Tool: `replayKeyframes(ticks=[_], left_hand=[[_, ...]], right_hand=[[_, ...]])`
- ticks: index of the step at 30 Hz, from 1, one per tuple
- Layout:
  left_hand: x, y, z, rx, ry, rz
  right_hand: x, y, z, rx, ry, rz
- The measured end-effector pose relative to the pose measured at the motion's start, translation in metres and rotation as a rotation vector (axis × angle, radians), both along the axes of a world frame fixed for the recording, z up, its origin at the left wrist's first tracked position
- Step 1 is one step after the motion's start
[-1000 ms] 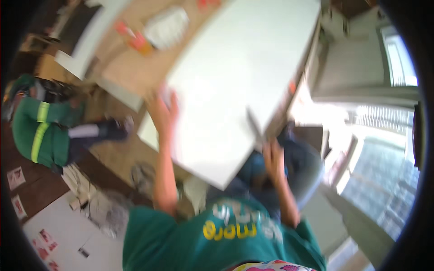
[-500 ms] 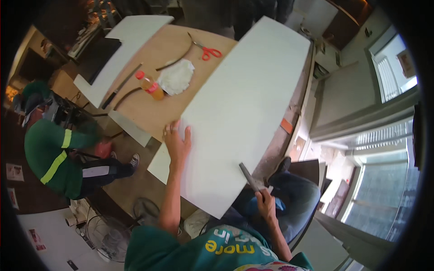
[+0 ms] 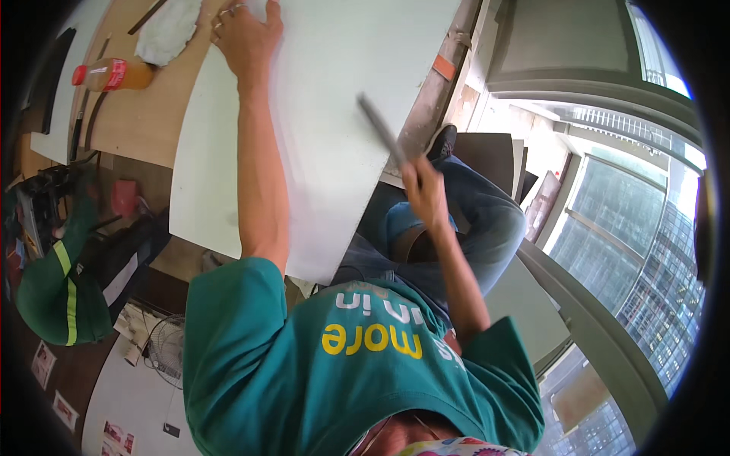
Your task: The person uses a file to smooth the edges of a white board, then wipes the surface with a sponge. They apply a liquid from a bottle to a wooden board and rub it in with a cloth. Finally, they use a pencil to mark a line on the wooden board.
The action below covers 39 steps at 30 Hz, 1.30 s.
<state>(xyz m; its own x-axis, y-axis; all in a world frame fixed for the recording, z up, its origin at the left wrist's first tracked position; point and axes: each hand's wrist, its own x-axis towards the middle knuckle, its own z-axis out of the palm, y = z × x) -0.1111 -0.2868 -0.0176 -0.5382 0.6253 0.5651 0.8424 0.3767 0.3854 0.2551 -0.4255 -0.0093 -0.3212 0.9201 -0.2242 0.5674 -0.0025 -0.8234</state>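
A large white board (image 3: 334, 99) lies across the wooden table, reaching down toward my lap. My left hand (image 3: 247, 34) rests on the board near its upper left edge, fingers apart, with rings on them. My right hand (image 3: 423, 190), at the board's right edge, grips a long, flat grey file-like tool (image 3: 376, 125), which angles up over the board. A white crumpled cloth or paper (image 3: 167, 30) lies just left of my left hand. A bottle of orange drink (image 3: 125, 74) with a red cap lies in view beside it on the table (image 3: 137, 125).
A person (image 3: 42, 296) in green with reflective stripes bends at the left. Thin dark strips and white offcuts lie on the table's left. A wire fan (image 3: 163, 353) is at the lower left. My bent, jeans-clad leg (image 3: 494, 213) is right of the board. Windows (image 3: 616, 220) line the right.
The view has tilted, so the table sits higher. My left arm reaches farther up along the board; my right hand still holds the tool, now higher in the picture. The person at left appears lower.
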Motion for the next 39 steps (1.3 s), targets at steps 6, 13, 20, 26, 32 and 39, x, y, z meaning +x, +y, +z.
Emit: replayKeyframes(ticks=[6,13,20,26,32,39], left_hand=[[-0.005,0.003,-0.004,-0.04,-0.019,-0.023],[0.004,0.002,0.008,-0.197,-0.056,0.008],[-0.002,0.001,-0.008,-0.112,0.014,0.001],[0.002,0.002,-0.004,-0.119,0.02,-0.015],[-0.004,-0.001,-0.001,-0.157,-0.026,-0.012],[-0.002,0.004,-0.006,-0.08,0.03,-0.036]], right_hand=[[0.007,0.025,0.005,0.104,-0.028,0.042],[-0.004,0.048,0.006,0.065,-0.009,0.045],[0.028,0.007,0.004,-0.016,-0.046,0.013],[-0.01,0.104,0.0,0.085,-0.02,-0.004],[0.026,0.054,0.002,-0.018,-0.064,-0.02],[-0.028,0.165,0.014,0.065,0.017,-0.048]])
